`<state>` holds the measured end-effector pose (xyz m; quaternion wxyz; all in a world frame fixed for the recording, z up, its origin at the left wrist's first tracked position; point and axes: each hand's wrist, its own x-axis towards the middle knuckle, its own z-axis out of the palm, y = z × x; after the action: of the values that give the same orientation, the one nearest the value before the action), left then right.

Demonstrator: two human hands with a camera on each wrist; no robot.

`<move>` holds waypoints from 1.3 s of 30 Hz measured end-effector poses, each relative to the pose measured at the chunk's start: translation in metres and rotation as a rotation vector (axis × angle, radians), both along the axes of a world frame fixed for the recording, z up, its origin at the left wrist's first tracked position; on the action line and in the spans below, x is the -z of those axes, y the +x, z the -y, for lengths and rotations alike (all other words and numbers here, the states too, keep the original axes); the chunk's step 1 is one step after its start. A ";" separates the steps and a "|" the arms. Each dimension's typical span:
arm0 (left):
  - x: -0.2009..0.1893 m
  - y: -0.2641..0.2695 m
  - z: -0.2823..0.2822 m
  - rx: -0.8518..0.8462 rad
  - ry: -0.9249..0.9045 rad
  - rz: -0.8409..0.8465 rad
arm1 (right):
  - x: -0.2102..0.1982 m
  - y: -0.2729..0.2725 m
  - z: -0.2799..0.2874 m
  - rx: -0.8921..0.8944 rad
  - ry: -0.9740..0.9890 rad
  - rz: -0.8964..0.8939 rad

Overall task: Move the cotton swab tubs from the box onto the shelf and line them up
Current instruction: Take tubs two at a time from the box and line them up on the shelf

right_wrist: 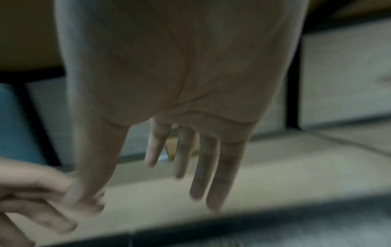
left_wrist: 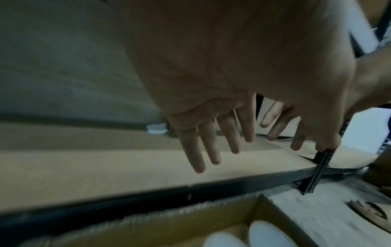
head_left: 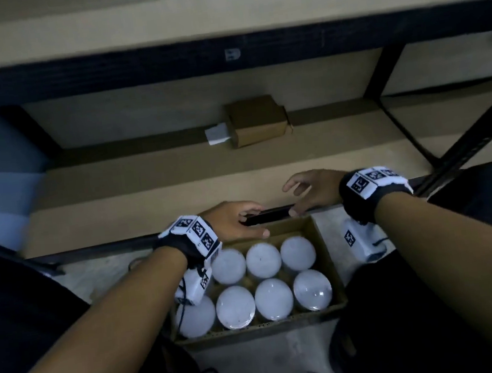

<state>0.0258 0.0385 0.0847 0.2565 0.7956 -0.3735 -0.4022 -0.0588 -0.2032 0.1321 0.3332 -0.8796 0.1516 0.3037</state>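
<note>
1. No word, brand name or number can be read in any view.
2. Wrist bands (head_left: 196, 233) and (head_left: 373, 182): white tiles printed with black-and-white square code patterns; tiny characters beside the patterns are too small to make out.
3. Camera housings under the wrists (head_left: 196, 284) and (head_left: 357, 242): one square code pattern each, no legible text.
4. Shelf beam (head_left: 232, 54), dark front edge of the upper shelf: a small pale tag, its marking blurred.
</note>
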 end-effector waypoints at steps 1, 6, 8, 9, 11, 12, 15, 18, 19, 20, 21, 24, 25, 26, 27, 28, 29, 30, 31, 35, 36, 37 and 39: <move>0.014 -0.003 -0.002 -0.047 -0.033 -0.008 | 0.012 -0.004 0.002 0.023 0.007 0.009; 0.074 -0.018 -0.007 -0.067 -0.033 0.144 | 0.073 -0.017 -0.003 0.037 -0.099 0.075; 0.097 -0.021 -0.008 -0.033 -0.023 0.168 | 0.095 -0.020 -0.007 0.044 -0.108 0.093; 0.109 -0.022 -0.009 -0.014 -0.010 0.166 | 0.104 -0.021 -0.009 0.030 -0.118 0.087; 0.129 -0.025 -0.010 -0.006 0.014 0.147 | 0.120 -0.024 -0.012 0.000 -0.134 0.052; 0.138 -0.025 -0.011 -0.016 0.023 0.145 | 0.127 -0.025 -0.013 -0.003 -0.143 0.026; 0.151 -0.028 -0.007 -0.030 0.014 0.159 | 0.151 -0.032 -0.016 0.071 -0.200 -0.073; 0.157 -0.033 -0.002 -0.026 -0.004 0.143 | 0.171 -0.040 -0.020 0.144 -0.219 -0.108; 0.160 -0.035 -0.002 -0.027 -0.014 0.140 | 0.175 -0.042 -0.022 0.151 -0.223 -0.109; 0.162 -0.037 -0.001 -0.036 -0.031 0.138 | 0.179 -0.044 -0.024 0.157 -0.222 -0.107; 0.164 -0.038 0.000 -0.043 -0.046 0.141 | 0.181 -0.046 -0.027 0.169 -0.209 -0.106; 0.167 -0.040 0.006 -0.024 -0.061 0.160 | 0.190 -0.054 -0.035 0.136 -0.201 -0.079; 0.168 -0.039 0.007 -0.016 -0.057 0.164 | 0.191 -0.057 -0.037 0.118 -0.221 -0.063; 0.169 -0.039 0.009 -0.017 -0.056 0.163 | 0.194 -0.059 -0.040 0.114 -0.243 -0.050; 0.170 -0.039 0.011 -0.023 -0.054 0.156 | 0.193 -0.061 -0.043 0.117 -0.263 -0.040; 0.171 -0.039 0.012 -0.026 -0.047 0.151 | 0.194 -0.061 -0.045 0.123 -0.277 -0.030; 0.172 -0.040 0.013 -0.027 -0.035 0.146 | 0.194 -0.061 -0.047 0.128 -0.289 -0.012; 0.173 -0.041 0.014 -0.028 -0.029 0.149 | 0.195 -0.061 -0.048 0.134 -0.299 0.002; 0.173 -0.042 0.014 -0.039 -0.032 0.153 | 0.196 -0.061 -0.048 0.135 -0.300 0.006; 0.173 -0.047 0.016 -0.083 -0.032 0.178 | 0.199 -0.060 -0.045 0.144 -0.279 -0.013; 0.172 -0.047 0.017 -0.071 -0.017 0.200 | 0.200 -0.060 -0.045 0.142 -0.282 -0.012; 0.171 -0.048 0.018 -0.053 0.000 0.224 | 0.200 -0.059 -0.046 0.128 -0.294 -0.002; 0.169 -0.047 0.020 -0.031 0.030 0.252 | 0.199 -0.059 -0.048 0.112 -0.324 0.003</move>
<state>-0.0214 0.0188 -0.0847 0.2017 0.8493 -0.3844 -0.3004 -0.1176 -0.1552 -0.0665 0.2037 -0.9125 0.2467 0.2548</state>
